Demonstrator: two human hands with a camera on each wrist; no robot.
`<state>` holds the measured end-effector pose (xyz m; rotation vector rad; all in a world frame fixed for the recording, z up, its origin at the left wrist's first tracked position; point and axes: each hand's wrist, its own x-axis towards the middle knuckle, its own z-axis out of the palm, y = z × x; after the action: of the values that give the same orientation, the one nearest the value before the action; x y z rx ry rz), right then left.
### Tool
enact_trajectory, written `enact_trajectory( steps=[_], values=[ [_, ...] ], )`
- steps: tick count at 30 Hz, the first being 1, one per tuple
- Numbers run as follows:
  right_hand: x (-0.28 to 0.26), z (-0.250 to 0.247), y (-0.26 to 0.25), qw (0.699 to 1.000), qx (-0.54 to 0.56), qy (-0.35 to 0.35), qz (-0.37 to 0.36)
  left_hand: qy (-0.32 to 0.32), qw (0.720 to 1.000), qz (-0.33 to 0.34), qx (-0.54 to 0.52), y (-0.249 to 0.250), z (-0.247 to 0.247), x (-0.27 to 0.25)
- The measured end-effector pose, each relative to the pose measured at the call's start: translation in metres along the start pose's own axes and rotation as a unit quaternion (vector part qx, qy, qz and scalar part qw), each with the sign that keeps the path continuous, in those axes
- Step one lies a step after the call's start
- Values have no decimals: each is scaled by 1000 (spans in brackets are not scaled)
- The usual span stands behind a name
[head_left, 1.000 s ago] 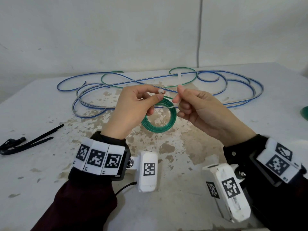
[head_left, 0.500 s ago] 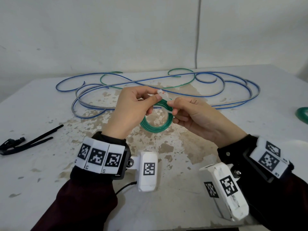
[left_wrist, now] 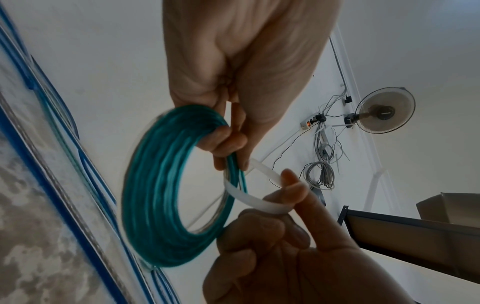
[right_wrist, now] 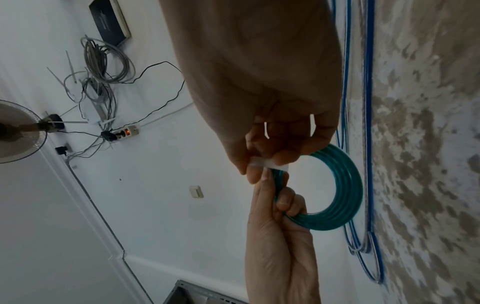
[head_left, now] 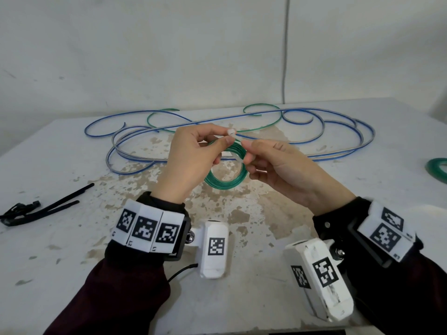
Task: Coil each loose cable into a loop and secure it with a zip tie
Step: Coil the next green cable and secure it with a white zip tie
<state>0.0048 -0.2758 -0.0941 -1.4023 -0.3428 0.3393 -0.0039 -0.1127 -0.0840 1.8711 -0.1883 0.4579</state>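
On the table [head_left: 266, 298], well behind our hands, the loose blue cable [head_left: 338, 131] sprawls left to right with a loose green cable [head_left: 261, 110] threaded through it; neither is coiled yet, so we judge most of the job is still ahead. Far left lie black ties [head_left: 46, 209], and at the right edge another green coil [head_left: 437, 169] pokes into view.

Between our hands, held clear above the table, is the coil [head_left: 226, 183] — a tight green loop hanging below the fingers, its plane roughly upright and its opening facing us. Our left hand [head_left: 191, 160] grips the top of it, fingers curled round the strands, thumb and forefinger also pinching the head of the tie [left_wrist: 262, 202]. The tie is a white strap bent round the strands, crossing them at right angles, so its long axis runs through the coil's opening and back up over the bundle. Our right hand [head_left: 285, 170] pinches the strap's free end just beside the left thumb, nearly touching it.

The coming move turns on that small gap: the tail points left and up, toward the head — it has to line up with the slot there. Whether it has entered the slot, we cannot tell.
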Motion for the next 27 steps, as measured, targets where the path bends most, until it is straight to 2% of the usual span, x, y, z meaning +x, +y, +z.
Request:
enact_trajectory(
  steps=[12, 17, 21, 27],
  values=[
    [-3, -1, 3, 996, -87, -1, -18, -10, 1000, -7, 13, -5, 2, -1],
    [0, -4, 5, 994, -98, 30, -40, -25, 999, -4, 40, -3, 2, -2],
    [0, 1, 9, 990, -137, 5, -27, -18, 999, 14, 39, 0, 3, -2],
    [-1, 4, 7, 993, -98, 25, -60, -13, 999, -1, 32, -1, 4, -2]
  ],
)
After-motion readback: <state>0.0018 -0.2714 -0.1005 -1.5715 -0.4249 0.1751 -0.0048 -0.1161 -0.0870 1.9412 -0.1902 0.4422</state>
